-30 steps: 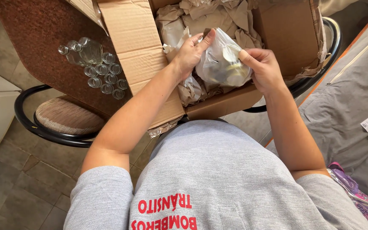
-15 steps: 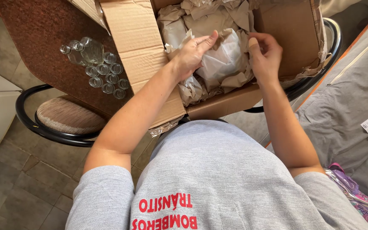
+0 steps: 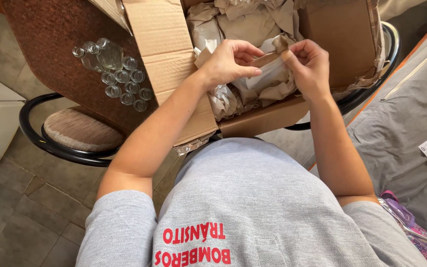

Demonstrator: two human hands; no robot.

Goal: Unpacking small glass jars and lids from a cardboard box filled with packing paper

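Left hand (image 3: 231, 62) and right hand (image 3: 308, 64) pinch a crumpled brown-paper-wrapped bundle (image 3: 268, 81) over the open cardboard box (image 3: 342, 37). Risk, judged: a loose pinch lets the bundle slip; the clear glass jars (image 3: 117, 74) far left could be knocked.

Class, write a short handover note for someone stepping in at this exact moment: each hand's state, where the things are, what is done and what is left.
Left hand: closed on a paper-wrapped bundle, held over the open cardboard box.
Right hand: fingers pinching the top edge of the bundle's brown paper.
Where things are: the box sits on the brown table, full of crumpled packing paper. A cluster of small empty glass bottles lies on the table beside the box's left flap.
Done: several bottles are out and unwrapped.
Left: this bundle is still wrapped; whether more bundles lie under the paper cannot be told.
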